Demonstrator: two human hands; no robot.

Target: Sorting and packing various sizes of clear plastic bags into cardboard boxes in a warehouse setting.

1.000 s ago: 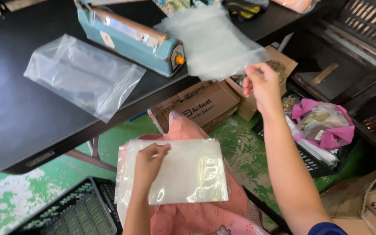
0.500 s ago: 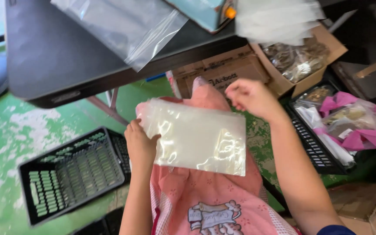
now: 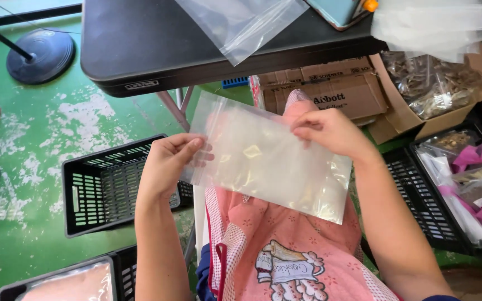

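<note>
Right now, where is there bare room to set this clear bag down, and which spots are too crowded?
Both the left hand and right hand hold the clear bag over the lap. Free: the black table left of the loose plastic bag, and the black crate beside the left hand, which looks empty. Crowded: the cardboard boxes and the right-hand tray of packets.

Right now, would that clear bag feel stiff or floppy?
Probably floppy: the bag sags between the left hand and right hand. Likely very light, since it looks empty. Its glossy film may be slippery.
</note>
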